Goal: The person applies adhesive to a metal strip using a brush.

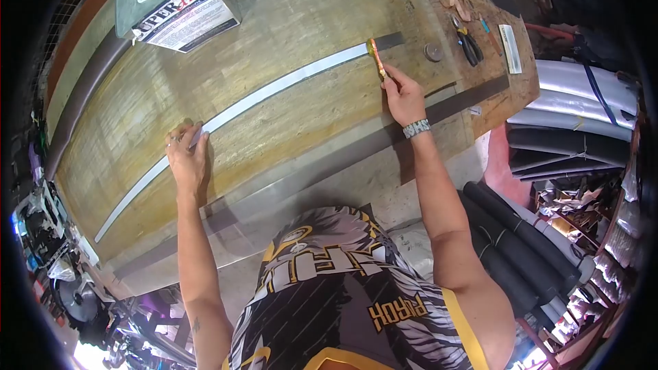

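A long, narrow white strip [288,85] lies in a gentle curve across the worktable [301,137], with a dark strip [393,40] showing beyond its right end. My left hand [186,155] presses down on the white strip left of the middle, fingers on one side and thumb on the other. In my right hand [403,96] is a small brush [378,60] with an orange-red handle. Its yellowish head touches the strip's right end. Behind the strip stands a metal can of contact cement [185,10] with an open round mouth.
Black-handled pliers [468,44], a white rectangular piece [510,49] and a round metal lid [432,52] lie at the right. A dark band [336,164] runs along the near side. Dark rolls [528,253] stand below right of the table, with silvery rolls [582,85] beyond.
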Tool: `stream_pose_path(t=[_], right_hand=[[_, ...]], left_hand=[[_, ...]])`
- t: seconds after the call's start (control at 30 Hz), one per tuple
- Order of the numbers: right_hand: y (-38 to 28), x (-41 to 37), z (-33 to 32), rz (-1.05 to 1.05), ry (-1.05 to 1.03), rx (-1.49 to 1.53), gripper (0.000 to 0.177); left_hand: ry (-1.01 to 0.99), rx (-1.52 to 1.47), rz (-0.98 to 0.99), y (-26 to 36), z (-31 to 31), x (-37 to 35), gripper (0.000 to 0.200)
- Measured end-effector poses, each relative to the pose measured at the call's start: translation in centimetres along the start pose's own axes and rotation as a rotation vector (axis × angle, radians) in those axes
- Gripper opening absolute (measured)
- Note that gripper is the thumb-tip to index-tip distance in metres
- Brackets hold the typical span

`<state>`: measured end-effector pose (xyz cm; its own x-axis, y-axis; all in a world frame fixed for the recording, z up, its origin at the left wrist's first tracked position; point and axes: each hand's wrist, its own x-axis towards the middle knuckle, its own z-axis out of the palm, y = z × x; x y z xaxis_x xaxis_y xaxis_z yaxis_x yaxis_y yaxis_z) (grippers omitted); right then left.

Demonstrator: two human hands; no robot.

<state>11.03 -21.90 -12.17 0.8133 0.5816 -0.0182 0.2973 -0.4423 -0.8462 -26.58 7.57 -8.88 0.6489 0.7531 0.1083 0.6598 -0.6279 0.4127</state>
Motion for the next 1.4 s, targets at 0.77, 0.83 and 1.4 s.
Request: stream_pose_path(t=[0.77, 0.83, 1.4], right_hand=[[-5.2, -0.8, 1.9, 0.051, -0.12, 0.139, 0.033], [-3.8, -0.8, 2.4, -0.034, -0.049, -0.06, 0.034], [-6.4, -4.0, 8.6, -0.041, -0.079, -0.143, 0.03]], left_hand=[[0.043, 0.005, 0.013, -0.2, 0.2, -0.6, 0.027], [0.048, 0.004, 0.017, -0.5, 0.4, -0.7, 0.027], [0.023, 0.011, 0.018, -1.3, 0.5, -0.5, 0.028]])
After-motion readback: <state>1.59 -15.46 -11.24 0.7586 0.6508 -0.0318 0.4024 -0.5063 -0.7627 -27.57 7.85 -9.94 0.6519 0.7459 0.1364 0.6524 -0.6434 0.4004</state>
